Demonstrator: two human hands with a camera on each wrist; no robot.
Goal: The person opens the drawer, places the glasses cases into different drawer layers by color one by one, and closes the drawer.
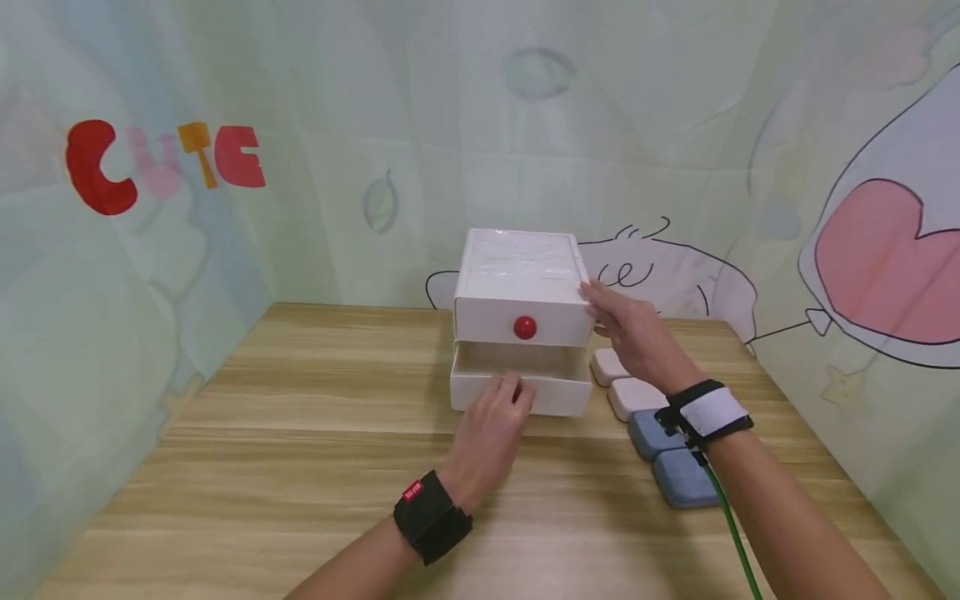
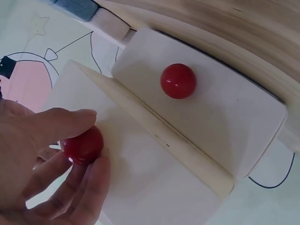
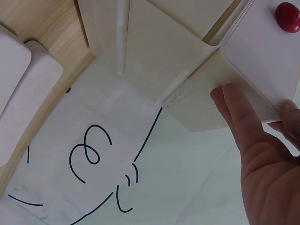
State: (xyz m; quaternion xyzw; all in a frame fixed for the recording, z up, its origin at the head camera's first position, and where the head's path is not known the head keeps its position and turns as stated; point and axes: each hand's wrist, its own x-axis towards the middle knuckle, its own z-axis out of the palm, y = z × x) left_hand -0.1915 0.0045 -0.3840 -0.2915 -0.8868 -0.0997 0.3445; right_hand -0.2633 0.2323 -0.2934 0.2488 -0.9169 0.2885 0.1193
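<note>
A small white two-drawer cabinet (image 1: 517, 267) stands toward the back of the table. Its lower drawer (image 1: 558, 397) is pulled partway out, and its inside shows bare. My left hand (image 1: 487, 433) is at the lower drawer's front; in the left wrist view its thumb and fingers pinch a round red knob (image 2: 83, 145). Above it, the upper drawer (image 1: 480, 321) is closed, with its own red knob (image 1: 525, 327) untouched. My right hand (image 1: 633, 333) rests against the cabinet's right side near the top, two fingers (image 3: 243, 115) lying straight along the wall.
Right of the cabinet, two white blocks (image 1: 633, 398) and two blue blocks (image 1: 686, 479) lie in a row under my right forearm. A green cable (image 1: 731, 525) hangs from the right wrist strap. A printed curtain (image 1: 330, 208) surrounds the wooden table (image 1: 300, 433).
</note>
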